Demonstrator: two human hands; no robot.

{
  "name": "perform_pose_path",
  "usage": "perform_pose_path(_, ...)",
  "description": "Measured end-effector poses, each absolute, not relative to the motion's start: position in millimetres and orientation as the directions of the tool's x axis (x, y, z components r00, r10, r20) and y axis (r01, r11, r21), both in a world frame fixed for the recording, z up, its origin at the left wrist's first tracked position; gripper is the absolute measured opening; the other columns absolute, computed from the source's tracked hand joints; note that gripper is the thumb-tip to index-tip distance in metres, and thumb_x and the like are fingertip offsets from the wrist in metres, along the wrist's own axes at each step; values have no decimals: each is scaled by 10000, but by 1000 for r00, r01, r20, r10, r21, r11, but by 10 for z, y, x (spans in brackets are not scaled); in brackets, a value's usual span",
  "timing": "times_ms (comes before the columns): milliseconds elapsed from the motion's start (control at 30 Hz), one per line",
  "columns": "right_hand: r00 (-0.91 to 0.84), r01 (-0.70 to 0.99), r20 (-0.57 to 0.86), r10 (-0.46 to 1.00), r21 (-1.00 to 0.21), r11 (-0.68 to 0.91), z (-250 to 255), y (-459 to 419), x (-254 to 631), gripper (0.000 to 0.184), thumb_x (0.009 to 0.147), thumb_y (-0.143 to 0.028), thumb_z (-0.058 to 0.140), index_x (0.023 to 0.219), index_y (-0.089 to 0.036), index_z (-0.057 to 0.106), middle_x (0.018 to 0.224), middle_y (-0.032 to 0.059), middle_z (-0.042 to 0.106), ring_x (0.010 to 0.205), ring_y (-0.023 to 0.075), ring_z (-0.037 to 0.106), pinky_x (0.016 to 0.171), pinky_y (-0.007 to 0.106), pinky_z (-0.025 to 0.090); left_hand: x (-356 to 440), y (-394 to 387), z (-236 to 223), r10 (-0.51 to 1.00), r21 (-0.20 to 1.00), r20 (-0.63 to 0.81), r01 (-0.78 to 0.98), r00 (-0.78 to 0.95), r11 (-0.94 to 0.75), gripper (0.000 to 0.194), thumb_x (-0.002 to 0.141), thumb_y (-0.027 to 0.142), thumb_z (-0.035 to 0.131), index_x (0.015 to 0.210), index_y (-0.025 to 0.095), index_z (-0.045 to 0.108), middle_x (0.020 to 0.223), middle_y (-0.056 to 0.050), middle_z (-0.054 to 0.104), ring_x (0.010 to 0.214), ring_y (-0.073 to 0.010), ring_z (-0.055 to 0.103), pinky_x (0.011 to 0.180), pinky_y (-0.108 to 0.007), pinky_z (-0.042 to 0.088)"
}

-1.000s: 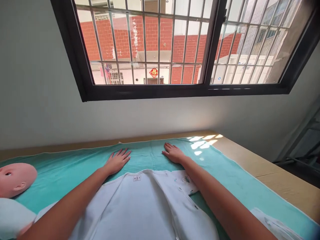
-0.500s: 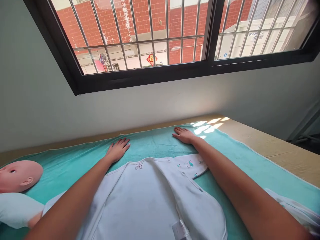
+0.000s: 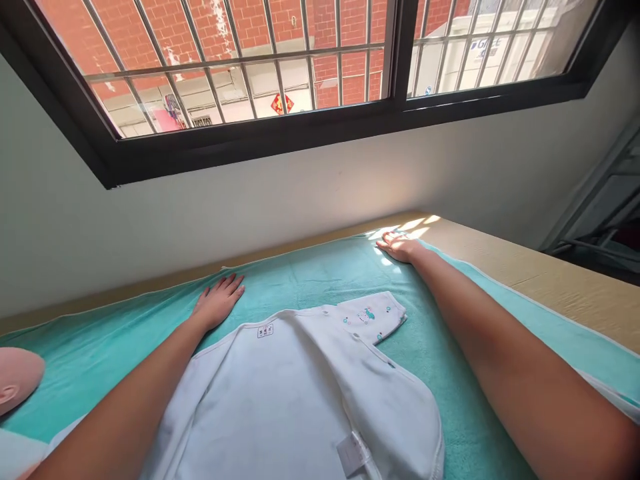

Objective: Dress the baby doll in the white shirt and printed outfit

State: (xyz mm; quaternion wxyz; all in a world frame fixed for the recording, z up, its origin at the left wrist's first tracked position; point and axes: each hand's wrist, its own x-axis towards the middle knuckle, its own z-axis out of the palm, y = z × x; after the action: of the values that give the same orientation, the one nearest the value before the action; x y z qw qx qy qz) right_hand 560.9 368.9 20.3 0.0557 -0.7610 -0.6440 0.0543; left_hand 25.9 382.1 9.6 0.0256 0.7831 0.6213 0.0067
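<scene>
My left hand (image 3: 219, 301) lies flat on a turquoise towel (image 3: 310, 273), its fingers spread near the far edge. Further right, my right hand (image 3: 399, 247) rests on the same towel at its far right corner, palm down, fingers out, in patches of sunlight. Between my forearms a white baby top (image 3: 270, 393) is spread with its front open. Its right sleeve (image 3: 370, 315), printed with small green figures, reaches toward the right; my left forearm covers the other side. A baby doll's head (image 3: 19, 380) shows at the left edge, its face cut off.
The towel covers a wooden table (image 3: 540, 267), whose bare surface shows at the right. Behind it stand a white wall (image 3: 280, 207) and a black-framed window (image 3: 250, 150) with metal bars. Another folded cloth (image 3: 607, 393) lies partly behind my right forearm.
My right hand has slid rightward along the towel's far edge into the sunlit corner. My left hand stays flat in place. The view has shifted right, so less of the doll shows.
</scene>
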Motion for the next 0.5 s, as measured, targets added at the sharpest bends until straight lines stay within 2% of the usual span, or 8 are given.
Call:
perform_pose_path(100, 214, 969, -15, 977, -122, -214, 404, 3609, 5524, 599, 989, -514, 333, 1385, -86, 469, 1484, 200, 414, 1400, 318, 347, 1151, 552, 198, 291, 3826, 153, 970, 50, -44, 970, 241, -239, 675, 936, 594, 157, 1532, 284, 225, 1619, -31, 162, 1489, -309, 142, 1167, -596, 141)
perform_pose_path(200, 132, 983, -35, 991, -120, -136, 695, 3426, 5226, 585, 993, -474, 354, 1350, -39, 513, 1466, 231, 430, 1387, 361, 358, 1131, 560, 227, 317, 3761, 272, 961, 71, -60, 961, 271, -267, 679, 931, 572, 234, 1510, 225, 310, 1587, -103, 238, 1462, -344, 221, 1140, -598, 226)
perform_pose_path(233, 69, 989, -37, 997, -131, -73, 773, 3312, 5088, 586, 989, -469, 358, 1374, -49, 498, 1494, 217, 397, 1391, 351, 357, 1138, 518, 251, 306, 3703, 320, 956, 85, -54, 955, 289, -284, 672, 938, 554, 229, 1507, 207, 318, 1579, -112, 253, 1458, -334, 234, 1141, -576, 247)
perform_pose_path(333, -146, 974, -25, 989, -179, 139, 821, 2796, 4644, 608, 995, -515, 279, 1479, -161, 378, 1581, 67, 270, 1433, 228, 316, 1167, 330, 274, 145, 3367, 456, 936, 157, 1, 925, 351, -347, 654, 969, 517, 133, 1528, 200, 252, 1591, -64, 230, 1475, -251, 197, 1173, -465, 257)
perform_pose_path(367, -200, 962, -20, 980, -194, 193, 768, 2586, 4519, 626, 992, -552, 228, 1502, -204, 334, 1589, 16, 252, 1441, 200, 299, 1170, 300, 272, 41, 3200, 493, 931, 198, 34, 910, 364, -364, 655, 972, 524, 112, 1532, 207, 236, 1595, -42, 223, 1479, -228, 182, 1181, -433, 256)
perform_pose_path(433, -300, 917, 36, 953, -264, 298, 598, 2182, 4355, 676, 977, -603, 175, 1521, -218, 290, 1602, -5, 198, 1465, 212, 240, 1195, 340, 236, -224, 2804, 545, 921, 285, 109, 876, 374, -390, 661, 970, 559, 124, 1520, 224, 273, 1588, -19, 252, 1474, -216, 204, 1178, -400, 278)
perform_pose_path(500, -293, 917, 52, 955, -267, 296, 408, 1881, 4318, 720, 964, -626, 167, 1517, -186, 303, 1602, 38, 186, 1477, 240, 197, 1206, 396, 205, -517, 2366, 566, 906, 313, 179, 851, 383, -421, 647, 974, 558, 164, 1497, 218, 335, 1564, -35, 315, 1448, -222, 286, 1157, -386, 328)
